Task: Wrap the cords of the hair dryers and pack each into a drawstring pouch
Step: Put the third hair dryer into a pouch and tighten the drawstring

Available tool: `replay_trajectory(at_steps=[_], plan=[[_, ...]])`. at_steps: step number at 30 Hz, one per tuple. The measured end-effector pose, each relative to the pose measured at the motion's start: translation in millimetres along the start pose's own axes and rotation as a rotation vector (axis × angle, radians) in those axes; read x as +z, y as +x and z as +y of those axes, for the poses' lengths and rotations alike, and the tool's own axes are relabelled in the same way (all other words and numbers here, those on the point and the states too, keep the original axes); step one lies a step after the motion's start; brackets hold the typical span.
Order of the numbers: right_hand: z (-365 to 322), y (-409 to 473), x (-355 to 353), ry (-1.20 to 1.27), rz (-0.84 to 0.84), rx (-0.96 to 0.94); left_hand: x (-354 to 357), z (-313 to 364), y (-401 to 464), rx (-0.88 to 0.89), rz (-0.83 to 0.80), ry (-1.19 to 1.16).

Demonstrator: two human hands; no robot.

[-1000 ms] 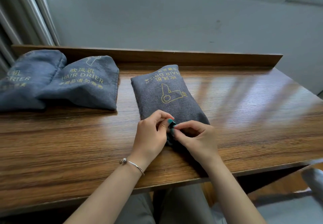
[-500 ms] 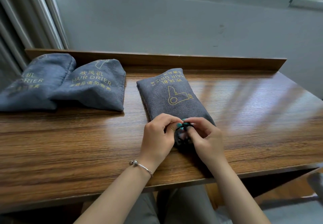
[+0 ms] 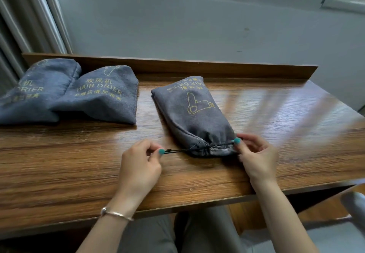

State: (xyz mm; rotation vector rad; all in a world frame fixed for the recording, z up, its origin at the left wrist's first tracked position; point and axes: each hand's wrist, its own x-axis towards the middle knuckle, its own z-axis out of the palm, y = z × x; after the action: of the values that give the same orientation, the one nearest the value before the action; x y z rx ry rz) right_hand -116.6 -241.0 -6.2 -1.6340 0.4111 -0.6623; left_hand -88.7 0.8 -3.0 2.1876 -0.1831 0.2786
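A grey drawstring pouch (image 3: 194,114) with a yellow hair-dryer print lies filled on the wooden table (image 3: 79,154), its gathered mouth toward me. A black drawstring (image 3: 183,150) runs taut across the mouth. My left hand (image 3: 138,165) pinches the cord's left end, pulled out to the left of the pouch. My right hand (image 3: 254,154) pinches the cord at the right side of the mouth. The mouth is cinched nearly closed. No hair dryer shows; the contents are hidden inside.
Two more filled grey pouches, one (image 3: 104,94) overlapping the other (image 3: 37,90), lie at the back left. A raised wooden lip (image 3: 217,71) borders the table's far edge below the wall and window. My lap is under the near edge.
My hands, close together at the pouch mouth before, have moved apart sideways, drawing the cord taut and gathering the mouth. The view has tilted slightly down.
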Motion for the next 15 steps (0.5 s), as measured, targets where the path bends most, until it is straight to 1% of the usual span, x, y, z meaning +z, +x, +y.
replay_trajectory(at_steps=[2,3,4,5,7,8,9,10,11,13,15], plan=[[1,1,-4,0.008,0.027,0.039,-11,-4,-5,-0.062,-0.037,0.042],[-1,0,-3,0.041,0.027,0.066,-13,-3,-5,-0.07,-0.066,0.004],[-3,-1,-2,0.101,0.011,0.1,-13,-1,-5,-0.067,-0.101,-0.119],[-7,-3,0,0.195,-0.03,0.143,-11,3,-5,-0.067,-0.15,-0.327],[-13,-5,4,0.444,-0.149,0.268,-6,15,-4,-0.1,-0.26,-0.841],[-15,-6,5,0.535,-0.185,0.329,-2,21,-3,-0.148,-0.304,-1.023],[-16,-5,6,0.576,-0.19,0.375,1,25,-1,-0.199,-0.326,-1.105],[-17,-4,7,0.579,-0.174,0.403,4,28,2,-0.24,-0.329,-1.102],[-18,-3,7,0.559,-0.153,0.412,6,29,8,-0.271,-0.309,-1.047],[-20,1,6,0.492,-0.11,0.398,9,25,18,-0.304,-0.221,-0.892],[-22,4,4,0.431,-0.08,0.392,8,21,24,-0.348,-0.154,-0.843]])
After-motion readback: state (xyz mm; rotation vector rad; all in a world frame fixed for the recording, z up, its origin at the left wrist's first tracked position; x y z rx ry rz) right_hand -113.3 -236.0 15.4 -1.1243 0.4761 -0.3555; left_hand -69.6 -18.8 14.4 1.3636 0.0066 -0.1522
